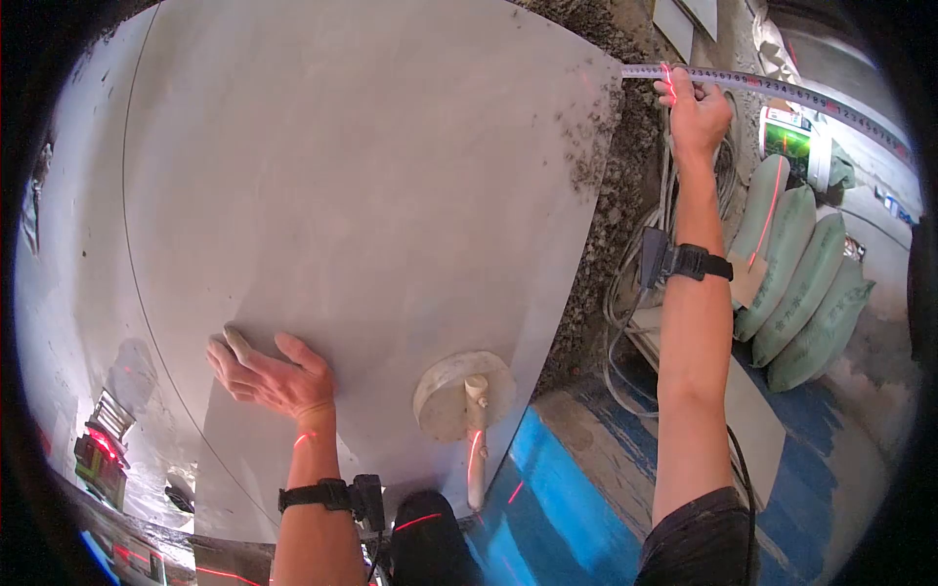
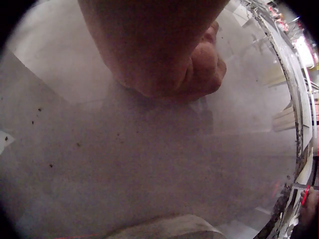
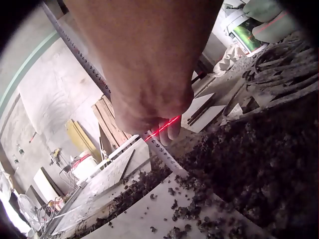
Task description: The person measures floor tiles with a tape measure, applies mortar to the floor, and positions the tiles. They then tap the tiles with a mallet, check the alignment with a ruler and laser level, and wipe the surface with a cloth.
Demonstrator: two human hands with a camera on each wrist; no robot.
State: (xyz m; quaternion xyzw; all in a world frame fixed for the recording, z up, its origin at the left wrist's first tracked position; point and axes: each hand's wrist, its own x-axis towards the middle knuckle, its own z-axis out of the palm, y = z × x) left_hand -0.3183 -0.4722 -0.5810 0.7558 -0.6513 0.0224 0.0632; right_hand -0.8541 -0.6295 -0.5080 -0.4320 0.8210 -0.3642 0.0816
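Observation:
My left hand [image 1: 274,376] rests on a large pale tile [image 1: 371,195], fingers spread and fairly straight. Beyond the tile's far right corner, my right hand [image 1: 699,117] pinches the blade of a tape measure [image 1: 801,98]. One end of the blade meets that corner; the rest curves away to the right. The right wrist view shows the blade [image 3: 164,158] passing under the fingers to the tile corner, with a red laser line across the fingertips. The tape's case is not in view. On the near part of the tile sits a round whitish disc [image 1: 435,400] with a pipe-like handle.
Dark crumbly mortar [image 1: 616,195] borders the tile's right edge. Farther right lie looped cables [image 1: 625,293], several green sacks [image 1: 796,283] and a white-and-green bucket [image 1: 787,137]. A device with a red light [image 1: 103,459] stands at lower left. Blue floor covering [image 1: 547,469] lies in front.

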